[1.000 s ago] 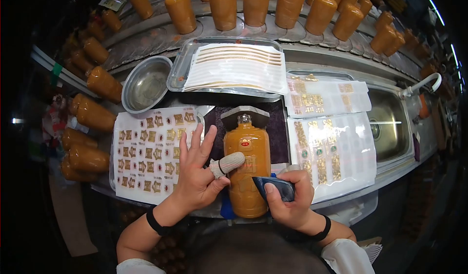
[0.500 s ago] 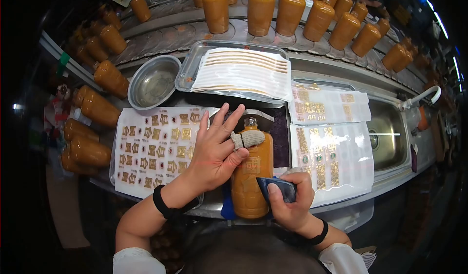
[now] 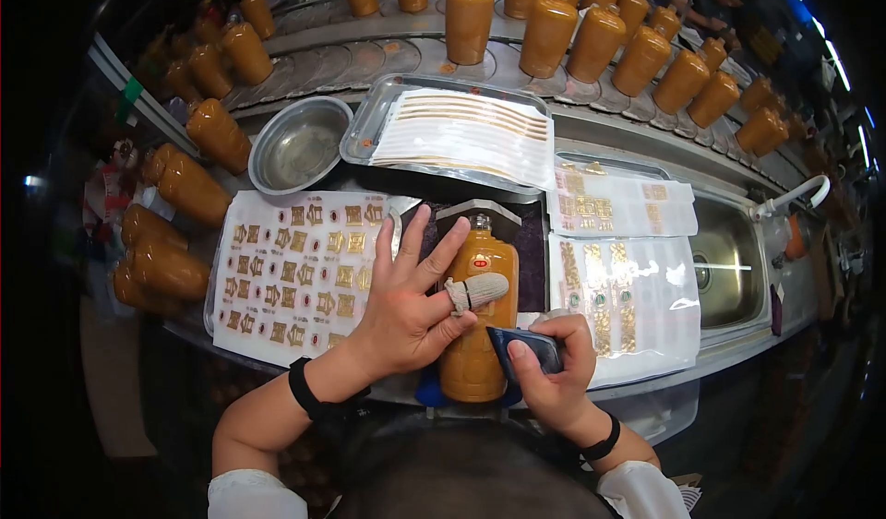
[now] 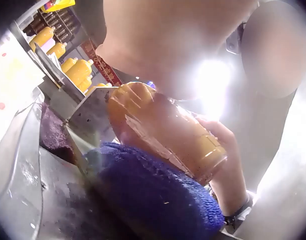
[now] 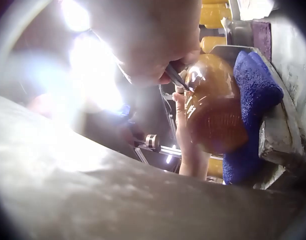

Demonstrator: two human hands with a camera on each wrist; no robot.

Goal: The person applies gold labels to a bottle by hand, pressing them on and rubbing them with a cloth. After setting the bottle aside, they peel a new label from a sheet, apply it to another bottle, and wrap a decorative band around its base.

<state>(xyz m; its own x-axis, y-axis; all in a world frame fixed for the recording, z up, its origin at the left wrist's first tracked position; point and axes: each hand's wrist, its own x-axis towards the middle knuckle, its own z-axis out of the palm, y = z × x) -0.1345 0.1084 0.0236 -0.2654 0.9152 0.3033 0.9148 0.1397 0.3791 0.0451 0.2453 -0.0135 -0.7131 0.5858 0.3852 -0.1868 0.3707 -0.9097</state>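
Note:
An amber-brown glazed bottle [image 3: 471, 371] lies neck away from me in a metal cradle, a red oval label [image 3: 481, 262] near its shoulder. My left hand [image 3: 397, 321] has its fingers spread; the index finger, in a knitted finger cover [image 3: 482, 292], rests on the bottle's face just below that label. My right hand [image 3: 565, 376] grips a dark blue scraper [image 3: 543, 353] whose pointed corner is at the bottle's right side. Under the bottle is a blue towel [image 4: 148, 190], seen best in the left wrist view.
To the left is a sheet of gold and red stickers [image 3: 277, 293], below a metal bowl [image 3: 300, 145]. A tray [image 3: 355, 141] of gold-striped strips stands behind. More sticker sheets [image 3: 646, 307] and a sink [image 3: 729, 279] are on the right. Bottles ride a curved conveyor [image 3: 406, 62] at the back.
My left index finger slid up over the red label, then back down below it. The right hand stays beside the bottle with the scraper. Conveyor bottles moved to the right.

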